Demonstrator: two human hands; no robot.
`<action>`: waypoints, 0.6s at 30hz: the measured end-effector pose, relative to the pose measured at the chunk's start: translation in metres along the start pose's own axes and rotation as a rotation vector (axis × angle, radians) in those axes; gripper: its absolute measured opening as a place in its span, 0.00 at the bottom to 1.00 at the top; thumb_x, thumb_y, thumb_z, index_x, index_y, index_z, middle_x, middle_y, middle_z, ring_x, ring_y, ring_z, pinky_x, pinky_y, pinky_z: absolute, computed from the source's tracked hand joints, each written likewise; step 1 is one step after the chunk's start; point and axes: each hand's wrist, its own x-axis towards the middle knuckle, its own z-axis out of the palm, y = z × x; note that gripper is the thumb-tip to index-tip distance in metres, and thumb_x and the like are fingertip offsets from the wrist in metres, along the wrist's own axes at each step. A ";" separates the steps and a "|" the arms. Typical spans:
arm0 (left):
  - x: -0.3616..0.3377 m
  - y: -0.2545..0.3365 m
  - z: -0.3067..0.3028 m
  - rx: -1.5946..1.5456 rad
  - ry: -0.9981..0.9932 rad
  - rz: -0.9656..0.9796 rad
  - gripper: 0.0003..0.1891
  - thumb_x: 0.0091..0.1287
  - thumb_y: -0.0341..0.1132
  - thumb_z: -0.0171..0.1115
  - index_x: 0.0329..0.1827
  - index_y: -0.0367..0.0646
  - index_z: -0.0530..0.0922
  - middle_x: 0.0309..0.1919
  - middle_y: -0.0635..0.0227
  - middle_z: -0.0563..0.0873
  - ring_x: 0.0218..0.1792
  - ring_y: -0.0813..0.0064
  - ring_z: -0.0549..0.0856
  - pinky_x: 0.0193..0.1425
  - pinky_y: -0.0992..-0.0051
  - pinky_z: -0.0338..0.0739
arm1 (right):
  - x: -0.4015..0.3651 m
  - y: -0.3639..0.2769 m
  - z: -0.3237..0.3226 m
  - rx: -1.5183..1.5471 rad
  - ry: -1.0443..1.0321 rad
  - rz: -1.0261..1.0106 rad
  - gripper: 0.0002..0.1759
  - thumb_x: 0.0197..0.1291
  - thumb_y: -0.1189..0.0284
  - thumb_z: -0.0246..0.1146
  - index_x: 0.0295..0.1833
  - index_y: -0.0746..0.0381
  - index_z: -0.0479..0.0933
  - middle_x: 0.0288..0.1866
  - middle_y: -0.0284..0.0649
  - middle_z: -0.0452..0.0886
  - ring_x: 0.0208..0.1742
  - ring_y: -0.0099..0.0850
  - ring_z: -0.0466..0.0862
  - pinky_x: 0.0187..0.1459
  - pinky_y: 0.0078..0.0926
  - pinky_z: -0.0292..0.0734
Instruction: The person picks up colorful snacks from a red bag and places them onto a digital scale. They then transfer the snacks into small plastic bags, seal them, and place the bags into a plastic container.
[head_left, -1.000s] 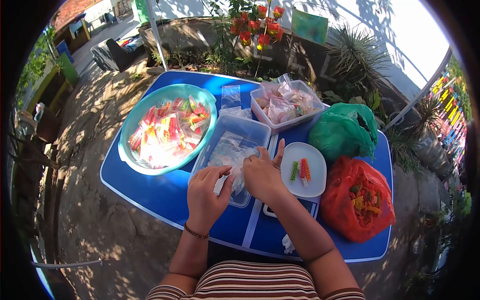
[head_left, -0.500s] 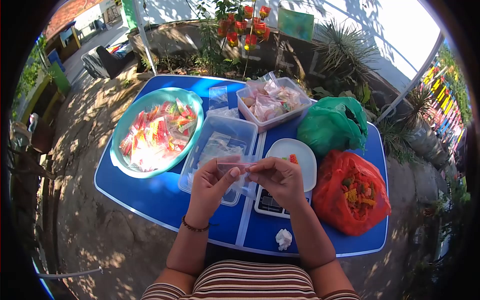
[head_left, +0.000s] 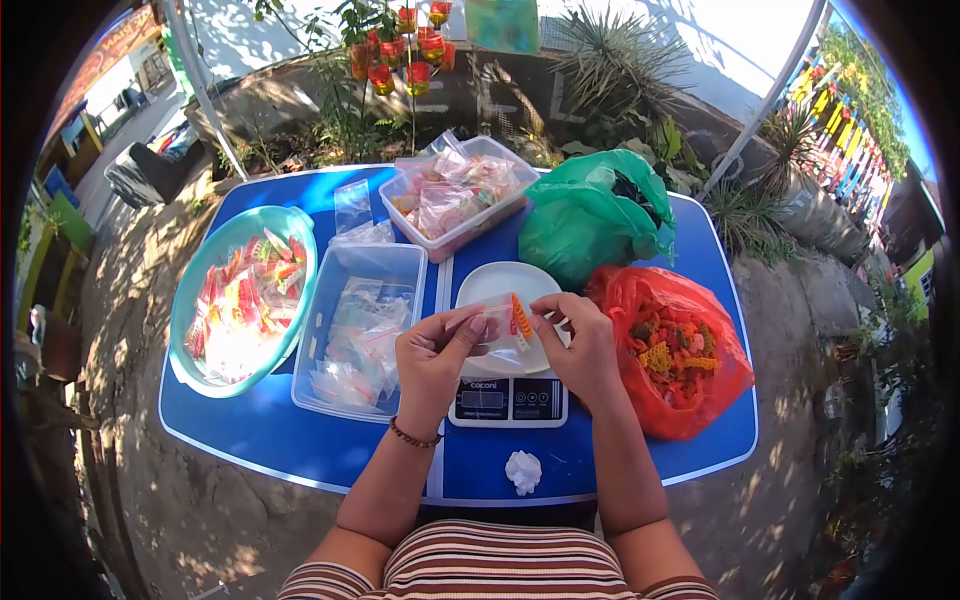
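Observation:
My left hand (head_left: 437, 350) pinches a small clear zip bag (head_left: 496, 318) above the white kitchen scale (head_left: 510, 402). Orange and red snack pieces (head_left: 521, 322) show at the bag's right side, beside the fingertips of my right hand (head_left: 577, 338). The fingers of my right hand are bent together there, and whether they grip the pieces or the bag is too small to tell. Behind the hands lies the scale's white plate (head_left: 505, 280), partly hidden. Right of it stands a red plastic bag (head_left: 680, 368) full of coloured snack pieces.
On the blue table (head_left: 270, 440) are a teal basin (head_left: 180, 335) of filled packets, a clear tub (head_left: 425, 290) of small bags, another tub (head_left: 440, 245) of packets, a green plastic bag (head_left: 585, 220) and crumpled white tissue (head_left: 523, 472).
The view has turned right, so the table's things appear further left. My hands now hold the bag over the scale, and coloured pieces are at the bag, where none showed before.

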 end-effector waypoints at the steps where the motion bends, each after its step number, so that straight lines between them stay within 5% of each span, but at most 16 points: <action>1: -0.002 -0.002 0.001 -0.007 0.024 0.008 0.11 0.73 0.29 0.70 0.54 0.31 0.86 0.42 0.55 0.93 0.41 0.71 0.94 0.47 0.76 0.89 | -0.003 0.011 0.011 -0.077 0.008 -0.014 0.12 0.58 0.72 0.73 0.46 0.65 0.85 0.44 0.44 0.84 0.47 0.45 0.80 0.51 0.43 0.78; 8: -0.004 -0.014 -0.008 0.085 -0.024 0.029 0.12 0.75 0.28 0.67 0.55 0.28 0.85 0.43 0.56 0.93 0.44 0.71 0.93 0.51 0.75 0.89 | -0.011 0.013 0.046 -0.340 0.089 -0.093 0.15 0.56 0.69 0.72 0.46 0.67 0.85 0.47 0.46 0.80 0.49 0.47 0.78 0.53 0.43 0.76; 13: -0.009 -0.008 0.002 0.004 -0.042 -0.004 0.12 0.78 0.27 0.63 0.57 0.27 0.84 0.46 0.54 0.92 0.46 0.69 0.93 0.51 0.74 0.90 | -0.015 0.019 0.050 -0.259 0.182 -0.127 0.08 0.61 0.77 0.68 0.45 0.68 0.84 0.46 0.47 0.81 0.48 0.46 0.80 0.52 0.42 0.78; 18: -0.012 -0.017 -0.008 0.063 -0.085 -0.005 0.13 0.73 0.28 0.70 0.55 0.29 0.85 0.42 0.58 0.93 0.40 0.77 0.92 0.46 0.78 0.88 | -0.015 0.020 0.044 0.086 0.317 -0.063 0.05 0.67 0.82 0.65 0.46 0.69 0.84 0.45 0.47 0.85 0.46 0.43 0.86 0.50 0.35 0.82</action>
